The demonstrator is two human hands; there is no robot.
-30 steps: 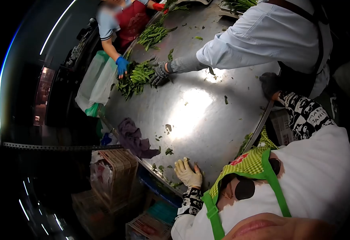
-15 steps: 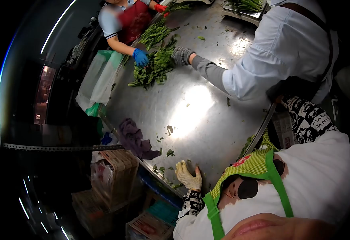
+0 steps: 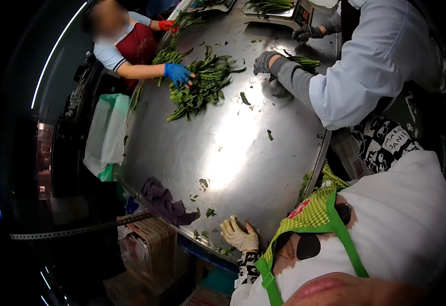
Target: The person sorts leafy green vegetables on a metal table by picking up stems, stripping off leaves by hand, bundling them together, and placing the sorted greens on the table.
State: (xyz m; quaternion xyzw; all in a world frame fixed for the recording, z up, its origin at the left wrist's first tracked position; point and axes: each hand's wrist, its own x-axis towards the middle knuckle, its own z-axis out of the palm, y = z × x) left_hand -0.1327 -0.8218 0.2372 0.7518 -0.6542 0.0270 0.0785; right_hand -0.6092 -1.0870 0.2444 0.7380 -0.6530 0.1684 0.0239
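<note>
My left hand point(image 3: 239, 234), in a cream glove, rests on the near end of a metal table point(image 3: 182, 158), fingers stretched and a little apart, holding nothing. Leaf scraps point(image 3: 210, 212) lie just beyond it, and a crumpled purple cloth point(image 3: 162, 203) is to its left at the table edge. The sleeve of my right arm point(image 3: 383, 143), black and white patterned, shows at the right. My right hand itself is hidden past the table's edge.
Across the table, a person's blue-gloved hand point(image 3: 178, 75) touches a heap of leafy greens point(image 3: 202, 84). A co-worker's grey-gloved hand point(image 3: 266, 64) is near more greens point(image 3: 304, 63). A scale point(image 3: 279, 18) stands behind. Plastic crates point(image 3: 151, 239) are below the left edge.
The view has shifted. The co-worker's grey-gloved hand has moved right, away from the heap, and a small bunch of greens now lies near it. My left hand stays on the table.
</note>
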